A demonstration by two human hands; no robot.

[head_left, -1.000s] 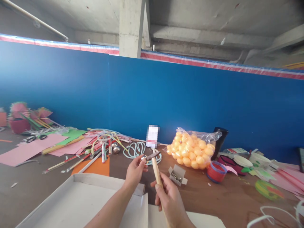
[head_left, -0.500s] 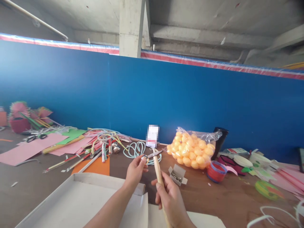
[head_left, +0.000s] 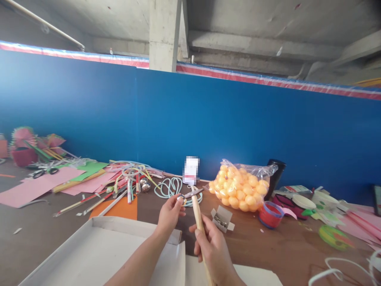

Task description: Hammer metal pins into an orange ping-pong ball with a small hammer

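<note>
My left hand (head_left: 172,214) is closed, pinching a small shiny silver ball (head_left: 180,198) between thumb and fingertips. In my right hand (head_left: 212,242) is a hammer (head_left: 197,212), gripped partway along its pale wooden handle, which points up and away from me. The hammer's narrow, tapered metal head (head_left: 194,193) lies just to the right of the silver ball; whether the two touch I cannot tell. Behind the hammer a pale blue cord (head_left: 168,187) lies coiled on the table. Close to my right hand stands a small open box (head_left: 222,218) with metal pieces inside.
Orange balls fill a clear bag (head_left: 238,188), beside a red tape roll (head_left: 271,215). More silver balls (head_left: 145,185) sit by piled tubes and coloured paper (head_left: 44,184) at left. A white tray (head_left: 119,254) lies in front, and a blue partition (head_left: 223,119) rises behind.
Almost nothing differs. Both hands keep their grips and places, with the hammer head still beside the silver ball.
</note>
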